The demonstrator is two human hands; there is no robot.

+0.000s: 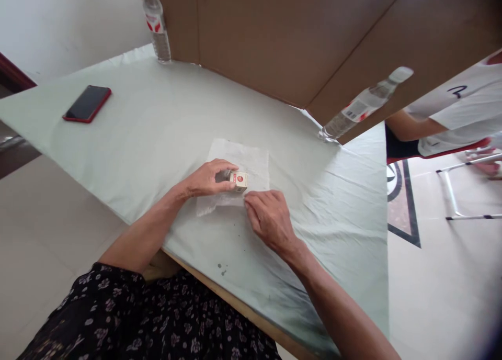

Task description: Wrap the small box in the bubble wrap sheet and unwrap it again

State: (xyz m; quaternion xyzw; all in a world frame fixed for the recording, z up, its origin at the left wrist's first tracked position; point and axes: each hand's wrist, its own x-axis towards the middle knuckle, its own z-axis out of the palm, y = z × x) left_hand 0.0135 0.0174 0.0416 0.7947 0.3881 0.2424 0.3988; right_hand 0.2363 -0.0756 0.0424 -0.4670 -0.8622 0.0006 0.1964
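Note:
A small cream box (239, 181) with a red mark on its top sits over a thin, whitish, semi-transparent sheet (254, 164). My left hand (207, 179) grips this box from the left, thumb on the near side and fingers on the far side. Just right of the box and nearer to me, my right hand (272, 218) is closed, its fingertips at the near edge of the sheet. Whether they pinch that edge is hidden. The sheet lies flat on the pale green tablecloth (168, 119), its near left corner slightly crumpled.
A large brown cardboard panel (251, 41) stands behind, with one plastic bottle (157, 25) at its left and another bottle (361, 109) at its right. A red-edged phone (88, 103) lies at the left. Beyond the panel, a person in a white shirt (466, 98) is partly visible.

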